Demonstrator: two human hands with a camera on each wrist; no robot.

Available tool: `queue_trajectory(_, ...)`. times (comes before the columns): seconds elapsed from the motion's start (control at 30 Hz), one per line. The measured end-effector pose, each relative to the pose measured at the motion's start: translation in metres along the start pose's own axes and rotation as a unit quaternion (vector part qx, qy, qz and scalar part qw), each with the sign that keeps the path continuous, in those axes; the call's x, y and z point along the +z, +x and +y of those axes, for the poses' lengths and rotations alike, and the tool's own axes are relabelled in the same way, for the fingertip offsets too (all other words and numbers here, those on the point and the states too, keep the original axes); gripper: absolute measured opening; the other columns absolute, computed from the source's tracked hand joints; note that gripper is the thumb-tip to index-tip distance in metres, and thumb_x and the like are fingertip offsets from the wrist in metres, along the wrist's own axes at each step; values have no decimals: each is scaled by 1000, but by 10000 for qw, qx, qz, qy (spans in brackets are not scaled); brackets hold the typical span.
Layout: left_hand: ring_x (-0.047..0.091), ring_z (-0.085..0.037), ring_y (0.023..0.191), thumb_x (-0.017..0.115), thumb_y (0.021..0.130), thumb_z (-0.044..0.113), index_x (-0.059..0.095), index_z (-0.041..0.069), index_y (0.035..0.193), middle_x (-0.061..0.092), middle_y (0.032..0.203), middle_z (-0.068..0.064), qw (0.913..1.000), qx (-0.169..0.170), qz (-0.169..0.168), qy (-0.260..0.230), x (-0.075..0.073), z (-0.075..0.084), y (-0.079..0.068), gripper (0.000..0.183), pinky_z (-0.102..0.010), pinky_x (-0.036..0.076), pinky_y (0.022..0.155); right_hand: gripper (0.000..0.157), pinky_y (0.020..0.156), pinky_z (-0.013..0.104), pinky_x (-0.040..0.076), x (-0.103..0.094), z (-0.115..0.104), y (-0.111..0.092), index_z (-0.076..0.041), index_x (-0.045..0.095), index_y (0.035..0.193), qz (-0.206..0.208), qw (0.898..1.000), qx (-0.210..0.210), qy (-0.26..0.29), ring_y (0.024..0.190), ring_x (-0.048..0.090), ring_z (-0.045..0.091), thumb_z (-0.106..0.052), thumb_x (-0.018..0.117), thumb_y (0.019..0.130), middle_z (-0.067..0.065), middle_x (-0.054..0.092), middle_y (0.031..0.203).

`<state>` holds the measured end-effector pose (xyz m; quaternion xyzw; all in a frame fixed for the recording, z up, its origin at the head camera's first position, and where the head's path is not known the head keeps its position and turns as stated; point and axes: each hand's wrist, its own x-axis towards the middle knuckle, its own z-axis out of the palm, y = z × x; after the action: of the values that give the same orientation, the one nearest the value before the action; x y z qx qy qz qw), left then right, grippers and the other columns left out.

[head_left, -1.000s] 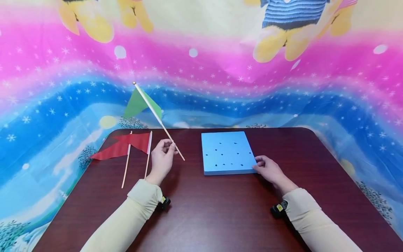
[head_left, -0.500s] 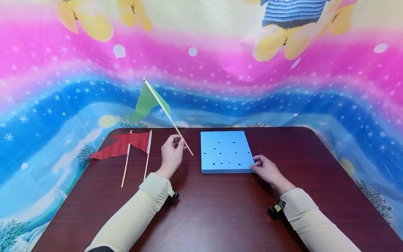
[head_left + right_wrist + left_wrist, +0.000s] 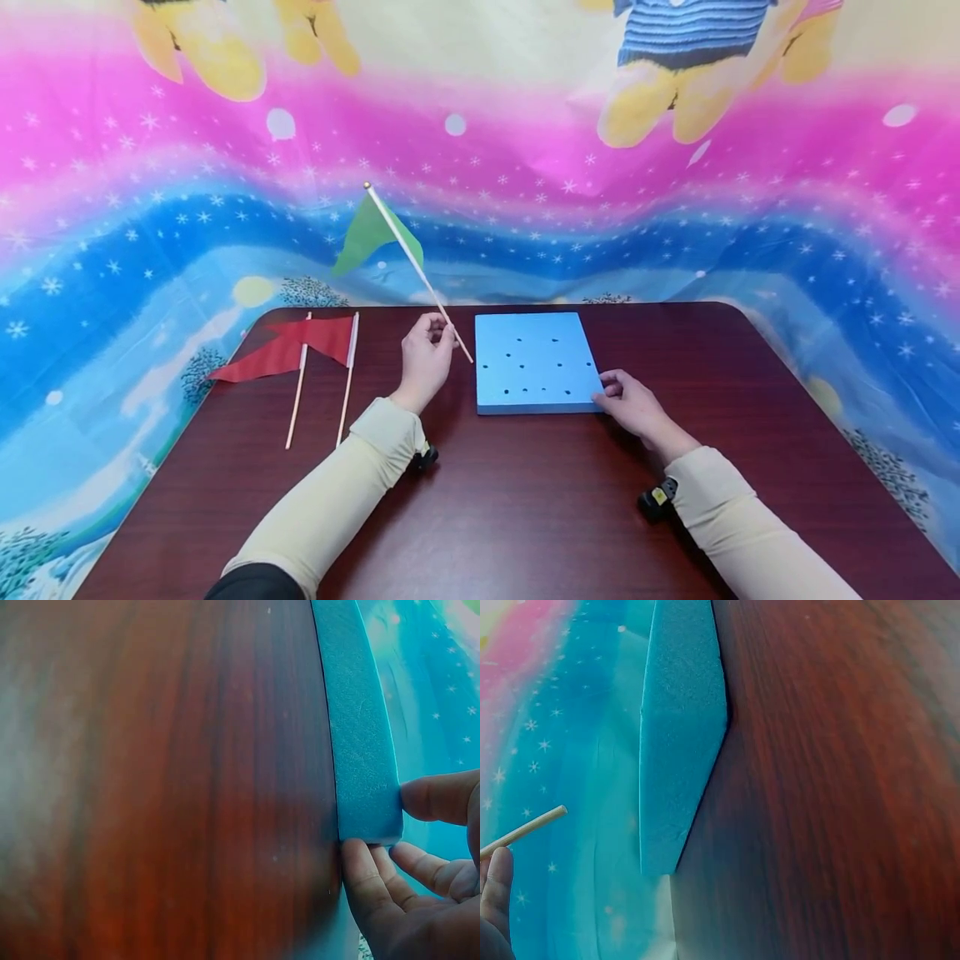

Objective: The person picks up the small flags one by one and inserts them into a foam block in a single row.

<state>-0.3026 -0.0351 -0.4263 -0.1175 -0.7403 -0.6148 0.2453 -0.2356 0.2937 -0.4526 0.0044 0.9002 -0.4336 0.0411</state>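
Between thumb and fingers, my left hand (image 3: 426, 358) pinches the lower part of a thin stick bearing a green triangular flag (image 3: 371, 237). The flag leans up and to the left, and its bare stick end (image 3: 529, 829) points down just left of a light-blue foam board (image 3: 534, 367). Several small holes dot the board's top. My right hand (image 3: 633, 406) holds the board's near right corner. In the right wrist view the thumb (image 3: 435, 799) lies on the top edge while the other fingers touch the side.
Two red triangular flags (image 3: 277, 357) on sticks lie at the table's left, partly overlapping. The dark wooden table (image 3: 540, 500) has its back edge just behind the board. A printed cloth backdrop (image 3: 480, 192) rises behind and on both sides.
My left hand has carried the green flag to the right, from beside the red flags to near the board's left edge. The board and right hand have shifted slightly left in view.
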Motion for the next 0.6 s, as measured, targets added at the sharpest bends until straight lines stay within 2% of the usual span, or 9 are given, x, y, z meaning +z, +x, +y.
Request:
queue_trajectory(0.33,71,-34,83,63,99,-3,63,-7,103,69,94,-20,9992,-53,-343,175,11,-7,-1,6,-36,62,76,45,92,46,50,2,-1,-2,8,48,139,-7,10000,-16,43,106,56,35,-14,63,103,22,58,117)
queue_trajectory(0.4,71,-33,83,62,100,-2,64,-7,103,68,94,-19,9988,5,-408,269,13,-9,-1,6,-37,62,75,45,92,46,50,2,-2,-2,7,48,139,-10,10000,-4,53,105,56,35,-14,63,103,22,59,117)
queue_trajectory(0.6,70,-30,85,61,101,-1,66,-6,105,68,94,-16,9936,468,-669,780,21,-18,1,8,-40,60,77,45,93,46,50,0,0,-1,6,48,140,18,10000,44,60,106,56,36,-14,63,103,22,58,117)
